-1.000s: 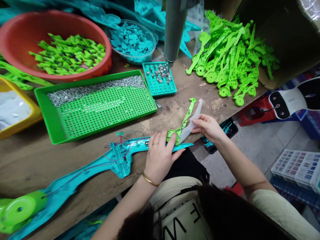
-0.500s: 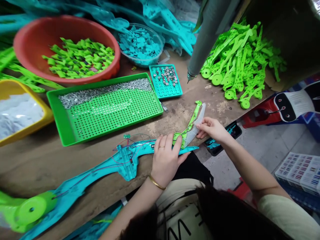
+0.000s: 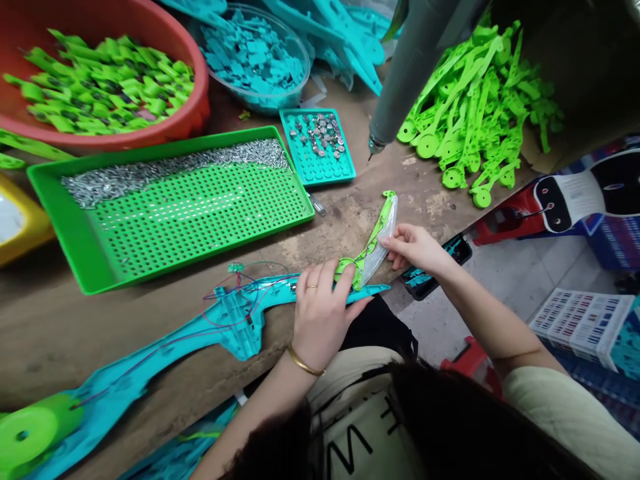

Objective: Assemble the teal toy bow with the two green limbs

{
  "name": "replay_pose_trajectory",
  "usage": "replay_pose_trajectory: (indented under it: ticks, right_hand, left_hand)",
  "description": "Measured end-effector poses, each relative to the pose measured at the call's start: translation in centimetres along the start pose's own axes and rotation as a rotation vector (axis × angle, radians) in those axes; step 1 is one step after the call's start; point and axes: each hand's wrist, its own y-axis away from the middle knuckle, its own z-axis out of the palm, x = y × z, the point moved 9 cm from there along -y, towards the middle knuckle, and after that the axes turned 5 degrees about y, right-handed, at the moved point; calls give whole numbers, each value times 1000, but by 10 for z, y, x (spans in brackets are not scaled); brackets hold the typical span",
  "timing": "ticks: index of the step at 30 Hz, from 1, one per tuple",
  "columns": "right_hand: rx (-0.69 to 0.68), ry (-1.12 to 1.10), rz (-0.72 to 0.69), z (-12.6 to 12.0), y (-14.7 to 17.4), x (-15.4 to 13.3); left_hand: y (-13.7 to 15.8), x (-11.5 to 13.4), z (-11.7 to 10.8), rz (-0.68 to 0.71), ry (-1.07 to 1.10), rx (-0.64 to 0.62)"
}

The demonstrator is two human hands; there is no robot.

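Observation:
A long blue plastic shell [image 3: 187, 339], with thin wires along it, lies across the bench. My left hand [image 3: 323, 310] grips its right end, fingers over the top and thumb along the lower edge. Beside those fingertips a slim green plastic arm [image 3: 379, 230] angles up and away from the shell. Its rounded base is partly hidden by my left fingers. Between thumb and fingers, my right hand [image 3: 413, 247] pinches a translucent white curved strip [image 3: 375, 261], which lies along the green arm's right side. A small circuit board [image 3: 235, 267] on wires sits above the shell.
A green perforated tray [image 3: 200, 223] of screws and a small blue tray [image 3: 327, 175] of metal discs stand behind. A powered screwdriver [image 3: 400, 87] hangs overhead. Green arms [image 3: 465, 120] are heaped at right. A red bowl [image 3: 197, 100] and clear bowl [image 3: 295, 90] hold small parts.
The translucent strip has come closer against the green arm, with my right hand still pinching it. My left hand keeps its place on the blue shell. The camera view has shifted.

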Motion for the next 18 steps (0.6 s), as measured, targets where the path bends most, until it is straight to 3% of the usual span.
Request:
replay_pose_trajectory:
  ticks: [5,18]
  right_hand:
    - [2,113,39,-4,3,-1]
    - [-12,73,-14,0,1,4]
  left_hand:
    - [0,1,-1,12,-26,13]
    - [0,0,2,11,-29,6]
